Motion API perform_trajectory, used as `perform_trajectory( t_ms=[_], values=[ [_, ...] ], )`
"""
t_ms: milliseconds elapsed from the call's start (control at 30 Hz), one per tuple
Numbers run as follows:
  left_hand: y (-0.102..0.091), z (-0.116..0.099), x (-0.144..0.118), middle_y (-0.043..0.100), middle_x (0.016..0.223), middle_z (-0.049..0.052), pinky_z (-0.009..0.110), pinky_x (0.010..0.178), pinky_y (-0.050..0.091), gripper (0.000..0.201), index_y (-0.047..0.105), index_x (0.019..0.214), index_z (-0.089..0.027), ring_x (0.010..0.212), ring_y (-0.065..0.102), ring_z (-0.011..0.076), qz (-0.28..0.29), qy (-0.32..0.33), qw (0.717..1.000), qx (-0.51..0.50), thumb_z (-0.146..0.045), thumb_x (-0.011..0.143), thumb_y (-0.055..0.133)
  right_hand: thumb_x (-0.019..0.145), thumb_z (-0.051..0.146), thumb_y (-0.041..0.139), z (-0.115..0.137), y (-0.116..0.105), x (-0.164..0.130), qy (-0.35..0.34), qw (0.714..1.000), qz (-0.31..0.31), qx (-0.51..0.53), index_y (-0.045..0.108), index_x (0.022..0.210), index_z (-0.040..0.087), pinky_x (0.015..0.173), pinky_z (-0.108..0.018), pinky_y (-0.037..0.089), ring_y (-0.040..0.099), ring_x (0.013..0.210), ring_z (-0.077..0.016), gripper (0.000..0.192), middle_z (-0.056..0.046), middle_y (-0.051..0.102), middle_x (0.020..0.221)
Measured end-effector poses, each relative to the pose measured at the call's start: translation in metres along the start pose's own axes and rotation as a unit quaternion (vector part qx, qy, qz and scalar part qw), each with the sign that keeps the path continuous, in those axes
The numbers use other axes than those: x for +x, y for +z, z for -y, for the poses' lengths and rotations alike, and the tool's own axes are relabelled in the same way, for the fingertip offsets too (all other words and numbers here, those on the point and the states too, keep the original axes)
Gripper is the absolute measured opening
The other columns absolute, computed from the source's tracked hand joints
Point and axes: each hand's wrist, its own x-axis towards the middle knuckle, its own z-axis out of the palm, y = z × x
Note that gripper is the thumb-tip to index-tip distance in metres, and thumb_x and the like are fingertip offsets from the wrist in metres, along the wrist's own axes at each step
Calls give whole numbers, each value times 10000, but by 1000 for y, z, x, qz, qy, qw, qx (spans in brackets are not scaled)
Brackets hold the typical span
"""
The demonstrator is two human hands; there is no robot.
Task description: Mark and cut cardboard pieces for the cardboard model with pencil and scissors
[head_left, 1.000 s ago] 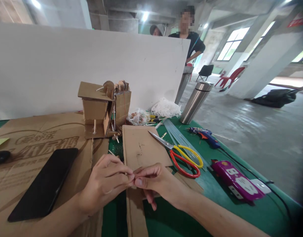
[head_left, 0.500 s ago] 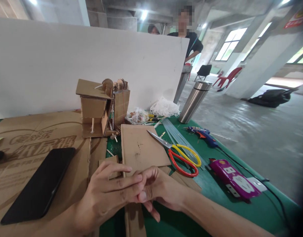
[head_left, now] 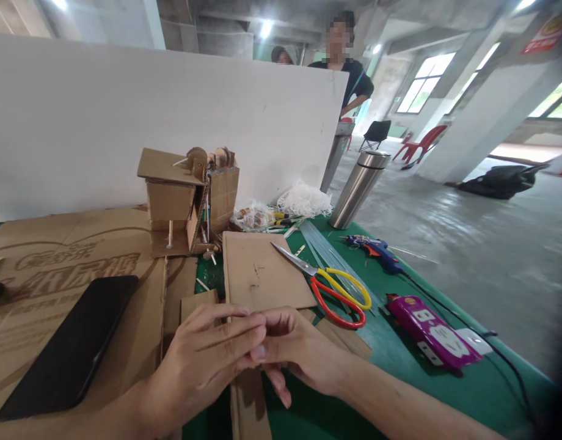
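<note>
My left hand (head_left: pixel 208 357) reaches in from the lower left, its fingers stretched out toward the right. Against its fingertips, my right hand (head_left: pixel 299 351) has thumb and forefinger closed in a pinch, with its lower fingers hanging loosely below. Whether anything small sits between the two hands is hidden. Just beyond them lies a flat cardboard sheet (head_left: pixel 258 269) with small dark marks. Scissors (head_left: pixel 338 293) with one red and one yellow handle rest on its right edge. Under the hands a narrow cardboard strip (head_left: pixel 248 406) runs toward me.
A cardboard model (head_left: pixel 171 198) stands behind the sheet. On the left a black phone (head_left: pixel 74 345) lies on printed cardboard (head_left: pixel 29 238). To the right are glue sticks (head_left: pixel 329 256), a glue gun (head_left: pixel 377 252), a purple box-shaped item (head_left: pixel 432 333) and a steel flask (head_left: pixel 361 189). A person (head_left: pixel 354 82) stands behind the white board (head_left: pixel 171 110).
My left fingers have drawn closer together, and the forefinger now lies nearer the right hand. Both hands stay in contact at the same place. The view has shifted slightly.
</note>
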Motion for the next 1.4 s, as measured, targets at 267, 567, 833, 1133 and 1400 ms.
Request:
perform_trajectory(
  t_ms=[267,567,833,1133,1400],
  values=[
    [-7,6,11,779,877,8,329,822,572,107,694,841,-242,859,703,161,1,-23,998,-60,-269,926,634,638,371,879,8,-5,-1,-16,993,-62,-104,790,781,149,347,-152,499,551,399,-54,279,5,677,638],
    [-3,5,0,753,884,-41,271,838,536,149,620,758,-241,942,653,162,124,-4,991,-54,-167,826,731,793,248,738,13,-4,-9,-1,909,-13,-416,798,721,191,489,-197,405,559,566,-98,110,16,694,702],
    [0,7,0,693,952,34,333,800,517,183,570,955,-233,937,622,213,69,-138,988,-26,-286,851,710,913,129,554,46,-6,-10,-148,785,-116,-590,720,820,200,641,-214,458,649,737,-144,202,8,728,808],
    [-13,-2,4,664,984,96,326,781,537,353,561,1084,-212,905,628,214,173,-105,958,-204,-486,1001,355,984,231,534,168,-52,112,-150,570,-307,-747,678,1010,145,875,-417,495,643,1013,-253,169,-83,702,1034],
    [-12,8,6,615,724,8,256,569,448,407,602,853,-228,627,562,145,70,-278,934,-214,-518,998,356,950,318,637,183,-83,197,-26,554,-246,-795,619,1178,173,828,-412,562,658,990,-229,270,-69,643,1182]
  ],
)
